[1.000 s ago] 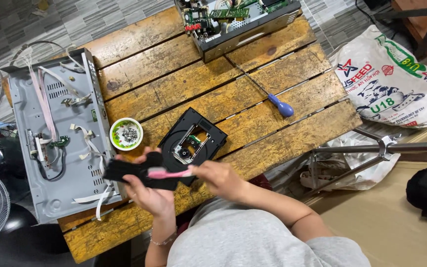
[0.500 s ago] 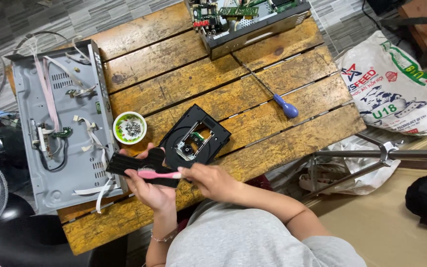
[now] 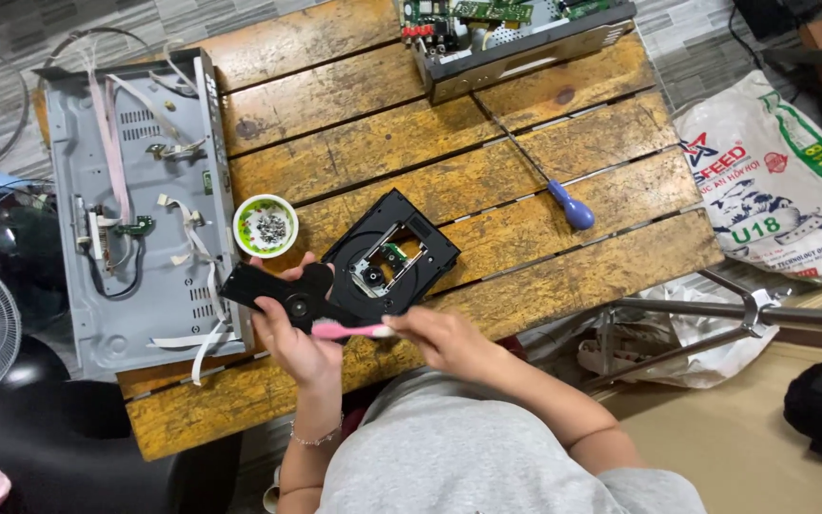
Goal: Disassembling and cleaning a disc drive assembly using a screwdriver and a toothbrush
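My left hand (image 3: 292, 335) is closed around a flat black tray (image 3: 278, 290), fingers curled over its top edge, holding it just above the near edge of the wooden table (image 3: 487, 181). My right hand (image 3: 435, 335) pinches a pink brush (image 3: 346, 329) by its end, fingers tight on the handle, and the brush lies across the tray's lower edge. Right behind the tray sits the black disc drive (image 3: 392, 255), opened up, tilted on the planks, touching the tray. A small green bowl (image 3: 265, 227) of screws stands just left of the drive. Further left lies the grey metal case (image 3: 135, 205) with its ribbon cables. A blue-handled screwdriver (image 3: 573, 211) rests well to the right, and another open chassis (image 3: 516, 33) sits at the far edge
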